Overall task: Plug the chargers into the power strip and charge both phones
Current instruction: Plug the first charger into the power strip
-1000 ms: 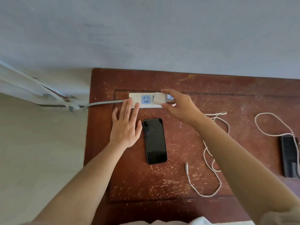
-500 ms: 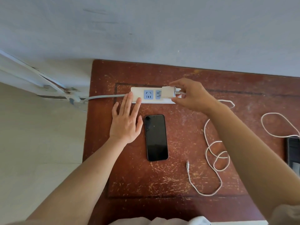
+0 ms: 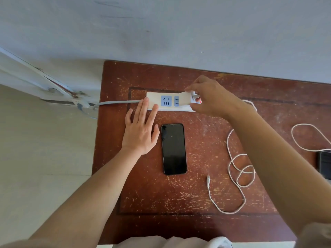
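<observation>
A white power strip [image 3: 154,100] lies at the back of the red-brown table [image 3: 179,203]. My left hand [image 3: 140,130] rests flat, fingertips on the strip's left end. My right hand [image 3: 209,97] grips a white charger [image 3: 185,99] at the strip's right sockets; whether it is fully seated I cannot tell. The charger's white cable [image 3: 236,169] loops across the table, its free plug [image 3: 208,180] lying loose. A black phone [image 3: 173,149] lies face up below the strip. A second dark phone [image 3: 325,163] sits at the right edge, with another white cable [image 3: 304,138] beside it.
A grey wall runs behind the table. The strip's grey cord [image 3: 116,102] leads off the table's left edge to white conduit [image 3: 53,86] near the floor. Light cloth [image 3: 170,243] shows at the table's front edge.
My right hand has carried the charger rightward along the strip to its right sockets. The cable was dragged along. My left hand stays pressed on the strip's left end.
</observation>
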A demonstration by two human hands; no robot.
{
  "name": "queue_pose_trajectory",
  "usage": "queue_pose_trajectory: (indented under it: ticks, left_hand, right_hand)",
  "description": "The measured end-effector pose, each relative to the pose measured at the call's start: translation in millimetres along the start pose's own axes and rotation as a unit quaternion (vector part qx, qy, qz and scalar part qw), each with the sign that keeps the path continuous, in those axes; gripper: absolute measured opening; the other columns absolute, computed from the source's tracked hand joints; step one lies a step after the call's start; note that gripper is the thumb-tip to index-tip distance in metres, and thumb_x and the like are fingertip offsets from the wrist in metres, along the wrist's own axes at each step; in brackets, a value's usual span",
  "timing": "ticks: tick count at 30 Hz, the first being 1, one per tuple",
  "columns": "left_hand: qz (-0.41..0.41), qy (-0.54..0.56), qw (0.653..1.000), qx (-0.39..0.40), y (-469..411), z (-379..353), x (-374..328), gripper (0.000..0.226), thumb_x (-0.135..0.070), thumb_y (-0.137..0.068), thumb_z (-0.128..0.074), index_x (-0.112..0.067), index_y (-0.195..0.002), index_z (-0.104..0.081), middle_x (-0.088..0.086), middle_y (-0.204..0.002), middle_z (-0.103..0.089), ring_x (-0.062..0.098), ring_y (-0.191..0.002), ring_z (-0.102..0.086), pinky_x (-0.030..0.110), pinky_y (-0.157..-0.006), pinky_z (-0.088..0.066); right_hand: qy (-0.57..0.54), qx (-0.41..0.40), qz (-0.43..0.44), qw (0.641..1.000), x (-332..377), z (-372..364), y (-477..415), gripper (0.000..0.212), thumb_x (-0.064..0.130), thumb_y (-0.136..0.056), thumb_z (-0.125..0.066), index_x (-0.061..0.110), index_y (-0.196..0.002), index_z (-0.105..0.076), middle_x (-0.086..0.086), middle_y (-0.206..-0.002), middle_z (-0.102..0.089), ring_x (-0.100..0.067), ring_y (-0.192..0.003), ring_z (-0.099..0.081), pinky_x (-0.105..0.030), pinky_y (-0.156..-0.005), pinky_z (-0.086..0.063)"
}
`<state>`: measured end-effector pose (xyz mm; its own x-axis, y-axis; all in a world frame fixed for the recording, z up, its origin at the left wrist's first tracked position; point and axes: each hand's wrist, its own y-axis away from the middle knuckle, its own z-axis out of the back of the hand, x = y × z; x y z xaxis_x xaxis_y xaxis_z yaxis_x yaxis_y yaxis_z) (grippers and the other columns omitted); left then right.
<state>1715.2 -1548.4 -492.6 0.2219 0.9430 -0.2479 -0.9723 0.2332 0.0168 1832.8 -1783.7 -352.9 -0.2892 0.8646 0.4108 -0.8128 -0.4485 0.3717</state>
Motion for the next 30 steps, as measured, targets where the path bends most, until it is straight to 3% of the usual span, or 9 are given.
queue_pose_trajectory:
  ticks: [6, 12, 16, 19, 23, 30]
  left_hand:
    - [0.0, 0.01, 1.0, 0.003, 0.2, 3.5, -1.4, 0.066, -0.047, -0.1, -0.03, -0.025, -0.16, -0.01, 0.014, -0.168, -0.011, 0.03, -0.155, -0.011, 0.058, -0.121, -0.019]
    - [0.001, 0.005, 1.0, 0.002, 0.4, 3.0, -0.1, 0.067, -0.046, -0.101, -0.033, -0.026, -0.16, -0.008, 0.013, -0.169, -0.009, 0.028, -0.155, -0.008, 0.057, -0.121, -0.018]
    - [0.002, 0.001, 1.0, 0.001, 0.3, 2.0, -0.6, 0.067, -0.046, -0.101, -0.034, -0.026, -0.16, -0.009, 0.013, -0.169, -0.009, 0.028, -0.155, -0.008, 0.057, -0.122, -0.017]
    - [-0.001, 0.005, 1.0, -0.002, 0.6, 1.5, -0.6, 0.066, -0.047, -0.101, -0.03, -0.027, -0.16, -0.007, 0.013, -0.169, -0.009, 0.029, -0.155, -0.009, 0.057, -0.121, -0.018]
    - [0.0, 0.004, 1.0, 0.001, 0.1, 2.3, -0.5, 0.067, -0.046, -0.101, -0.03, -0.026, -0.16, -0.005, 0.014, -0.168, -0.009, 0.029, -0.155, -0.008, 0.057, -0.121, -0.017]
    - [0.0, -0.002, 1.0, -0.006, 0.7, -0.2, 0.1, 0.067, -0.046, -0.101, -0.034, -0.026, -0.16, -0.01, 0.013, -0.168, -0.01, 0.029, -0.155, -0.008, 0.056, -0.122, -0.016]
  right_hand:
    - [0.023, 0.002, 0.025, 0.999, 15.4, 4.4, -4.8, 0.048, 0.009, -0.083, -0.067, 0.014, -0.131, -0.064, -0.01, -0.125, -0.06, -0.027, -0.105, -0.062, -0.035, -0.091, -0.051]
    - [0.001, -0.046, 0.035, 0.998, 26.3, -3.3, -7.2, 0.047, 0.028, -0.087, -0.074, 0.018, -0.132, -0.063, -0.002, -0.132, -0.067, -0.024, -0.117, -0.062, -0.039, -0.099, -0.05]
    - [-0.065, -0.047, 0.017, 0.997, 19.2, -2.1, -3.5, 0.041, 0.024, -0.083, -0.08, 0.014, -0.122, -0.072, -0.003, -0.131, -0.068, -0.018, -0.113, -0.066, -0.036, -0.099, -0.052]
    - [-0.045, -0.05, 0.026, 0.997, 16.8, -0.5, 1.6, 0.042, 0.022, -0.081, -0.082, 0.011, -0.12, -0.073, -0.007, -0.129, -0.069, -0.019, -0.115, -0.066, -0.031, -0.098, -0.051]
    - [0.022, -0.045, 0.065, 0.997, 28.7, -10.0, -1.4, 0.041, 0.022, -0.083, -0.08, 0.011, -0.122, -0.071, -0.007, -0.132, -0.067, -0.025, -0.118, -0.062, -0.042, -0.099, -0.051]
    - [-0.007, -0.065, 0.029, 0.997, 16.6, -19.7, 1.2, 0.043, 0.021, -0.084, -0.08, 0.009, -0.124, -0.07, -0.009, -0.132, -0.067, -0.026, -0.117, -0.066, -0.043, -0.099, -0.052]
